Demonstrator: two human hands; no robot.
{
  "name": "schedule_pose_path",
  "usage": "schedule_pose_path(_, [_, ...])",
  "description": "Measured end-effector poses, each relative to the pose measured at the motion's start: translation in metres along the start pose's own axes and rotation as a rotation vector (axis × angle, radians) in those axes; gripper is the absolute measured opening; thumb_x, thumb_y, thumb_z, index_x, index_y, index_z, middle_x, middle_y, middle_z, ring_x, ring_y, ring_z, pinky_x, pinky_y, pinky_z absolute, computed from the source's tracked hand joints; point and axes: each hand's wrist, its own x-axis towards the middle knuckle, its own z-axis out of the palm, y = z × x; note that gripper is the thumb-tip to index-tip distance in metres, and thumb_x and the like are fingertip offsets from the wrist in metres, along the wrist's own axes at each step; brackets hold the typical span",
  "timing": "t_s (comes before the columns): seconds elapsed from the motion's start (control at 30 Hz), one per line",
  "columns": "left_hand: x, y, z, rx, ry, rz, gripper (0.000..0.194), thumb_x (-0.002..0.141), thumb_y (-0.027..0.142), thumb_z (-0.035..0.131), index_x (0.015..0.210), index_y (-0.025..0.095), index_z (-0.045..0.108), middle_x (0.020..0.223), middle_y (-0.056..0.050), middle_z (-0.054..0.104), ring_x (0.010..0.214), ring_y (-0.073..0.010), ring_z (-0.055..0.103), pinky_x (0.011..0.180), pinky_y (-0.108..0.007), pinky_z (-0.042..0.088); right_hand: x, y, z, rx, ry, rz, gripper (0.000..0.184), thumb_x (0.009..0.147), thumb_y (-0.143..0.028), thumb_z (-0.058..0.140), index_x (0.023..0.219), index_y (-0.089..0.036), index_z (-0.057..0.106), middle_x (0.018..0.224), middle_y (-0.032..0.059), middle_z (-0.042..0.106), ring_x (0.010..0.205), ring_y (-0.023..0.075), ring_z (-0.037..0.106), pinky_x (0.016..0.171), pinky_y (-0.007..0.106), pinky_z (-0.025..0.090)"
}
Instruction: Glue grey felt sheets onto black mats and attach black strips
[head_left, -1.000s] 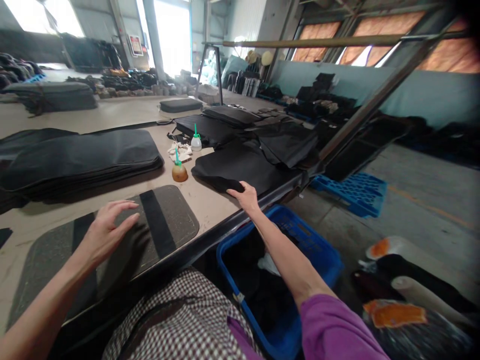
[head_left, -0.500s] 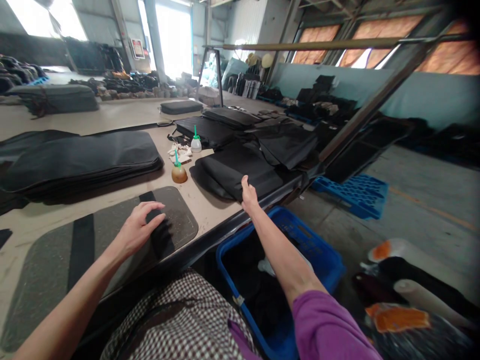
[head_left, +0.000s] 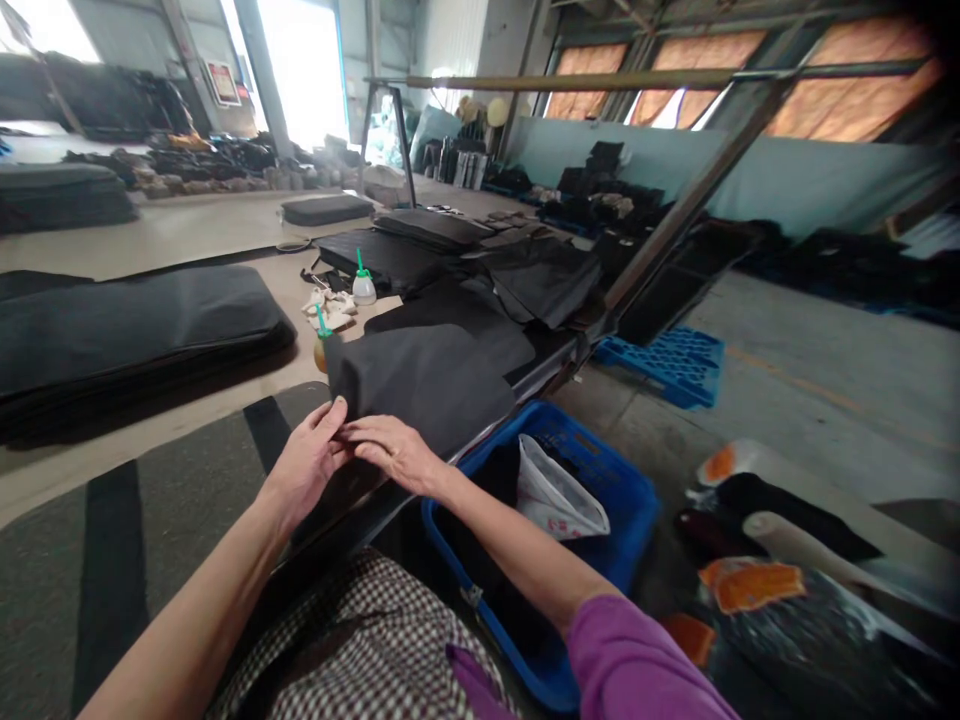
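A thin, dark sheet of leather-like material (head_left: 431, 375) is partly raised from the pile on the table, its near left corner standing up. My left hand (head_left: 311, 460) pinches that corner, thumb on top. Close against it, my right hand (head_left: 397, 455) has its fingers closed at the same corner; the exact grip is partly hidden. Under and left of my left hand lies a grey board (head_left: 195, 480) with rounded corners and black bands (head_left: 112, 560) across it. More black sheets (head_left: 457, 310) lie beneath and behind the raised one.
Beyond the board sit a stack of black pieces (head_left: 142, 320), a white squeeze bottle (head_left: 364, 288) and an amber one (head_left: 321, 355), half covered by the sheet. Below the table edge stands a blue basket (head_left: 630, 500) with a white bag (head_left: 559, 490). A slanted metal post (head_left: 697, 190) rises at right.
My right hand has come left with the sheet's edge, lifting it over the amber bottle's side. My left hand has left the board and closed on the corner. The view has shifted right.
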Motion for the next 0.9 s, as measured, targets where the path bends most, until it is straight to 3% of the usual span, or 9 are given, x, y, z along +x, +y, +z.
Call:
schedule_pose_path(0.1, [0.001, -0.006, 0.002, 0.000, 0.143, -0.017, 0.037, 0.069, 0.021, 0.088, 0.099, 0.015, 0.067, 0.080, -0.003, 0.074, 0.060, -0.0143, 0.068, 0.056, -0.023, 0.056, -0.012, -0.002, -0.006, -0.025, -0.172, -0.105, 0.054, 0.109, -0.063, 0.037, 0.133, -0.029, 0.072, 0.140, 0.0039, 0.068, 0.138, 0.0204, 0.056, 0.121, 0.039, 0.037])
schedule_pose_path(0.17, [-0.001, -0.008, 0.000, -0.002, 0.224, -0.029, 0.036, 0.069, 0.015, 0.083, 0.101, 0.016, 0.068, 0.078, -0.003, 0.075, 0.060, -0.0158, 0.069, 0.058, -0.026, 0.058, -0.022, 0.012, -0.027, -0.107, 0.044, 0.051, 0.054, 0.110, -0.061, 0.033, 0.128, -0.031, 0.073, 0.136, 0.0021, 0.070, 0.131, 0.0198, 0.061, 0.116, 0.036, 0.042])
schedule_pose_path(0.23, [-0.004, -0.008, -0.003, 0.003, 0.256, -0.027, 0.035, 0.072, 0.015, 0.079, 0.106, 0.017, 0.069, 0.081, -0.004, 0.076, 0.063, -0.0175, 0.072, 0.063, -0.029, 0.061, -0.033, 0.037, -0.060, -0.299, 0.469, 0.389, 0.052, 0.109, -0.060, 0.034, 0.121, -0.030, 0.074, 0.130, 0.0035, 0.071, 0.124, 0.0212, 0.063, 0.110, 0.036, 0.047])
schedule_pose_path(0.27, [-0.005, -0.007, -0.004, 0.008, 0.260, -0.021, 0.036, 0.073, 0.016, 0.079, 0.107, 0.018, 0.069, 0.082, -0.004, 0.077, 0.066, -0.0180, 0.073, 0.065, -0.030, 0.062, -0.039, 0.052, -0.078, -0.367, 0.595, 0.503, 0.050, 0.107, -0.059, 0.039, 0.126, -0.025, 0.070, 0.135, 0.0092, 0.067, 0.129, 0.0253, 0.059, 0.113, 0.041, 0.045])
schedule_pose_path(0.37, [-0.008, -0.005, -0.007, 0.026, 0.257, -0.021, 0.040, 0.072, 0.019, 0.081, 0.110, 0.018, 0.069, 0.087, -0.005, 0.078, 0.069, -0.0194, 0.074, 0.067, -0.032, 0.063, -0.061, 0.094, -0.126, -0.469, 0.741, 0.706, 0.049, 0.100, -0.054, 0.051, 0.127, -0.015, 0.063, 0.139, 0.0222, 0.058, 0.138, 0.0368, 0.047, 0.118, 0.058, 0.032])
schedule_pose_path(0.47, [-0.012, -0.004, -0.010, 0.071, 0.204, -0.017, 0.051, 0.065, 0.020, 0.086, 0.113, 0.018, 0.068, 0.093, -0.006, 0.079, 0.073, -0.0213, 0.075, 0.070, -0.035, 0.063, -0.081, 0.119, -0.149, -0.502, 0.714, 0.819, 0.041, 0.086, -0.049, 0.070, 0.110, -0.017, 0.064, 0.129, 0.0211, 0.061, 0.134, 0.0395, 0.048, 0.118, 0.059, 0.032])
schedule_pose_path(0.63, [-0.019, -0.005, -0.025, 0.243, 0.040, -0.023, 0.063, 0.064, 0.020, 0.081, 0.124, 0.021, 0.061, 0.109, -0.008, 0.079, 0.090, -0.0278, 0.076, 0.083, -0.043, 0.062, -0.093, 0.124, -0.151, -0.484, 0.706, 0.905, 0.043, 0.068, -0.043, 0.082, 0.098, -0.021, 0.061, 0.121, 0.0174, 0.063, 0.127, 0.0378, 0.054, 0.109, 0.050, 0.043])
schedule_pose_path(0.77, [-0.020, -0.006, -0.052, 0.718, -0.017, 0.169, 0.047, 0.074, 0.028, 0.068, 0.121, 0.020, 0.066, 0.121, -0.008, 0.076, 0.118, -0.0317, 0.070, 0.104, -0.044, 0.053, -0.095, 0.115, -0.154, -0.354, 0.712, 0.970, 0.038, 0.061, -0.049, 0.083, 0.081, -0.024, 0.062, 0.083, 0.0071, 0.069, 0.092, 0.0323, 0.067, 0.085, 0.042, 0.052])
schedule_pose_path(0.9, [-0.032, 0.004, -0.076, 1.057, 0.027, 0.239, 0.041, 0.085, 0.039, 0.056, 0.121, 0.024, 0.069, 0.118, -0.007, 0.078, 0.115, -0.0314, 0.070, 0.101, -0.041, 0.051, -0.096, 0.090, -0.157, -0.145, 0.684, 0.904, 0.044, 0.060, -0.063, 0.079, 0.070, -0.023, 0.065, 0.065, 0.0027, 0.067, 0.070, 0.0254, 0.066, 0.067, 0.035, 0.050])
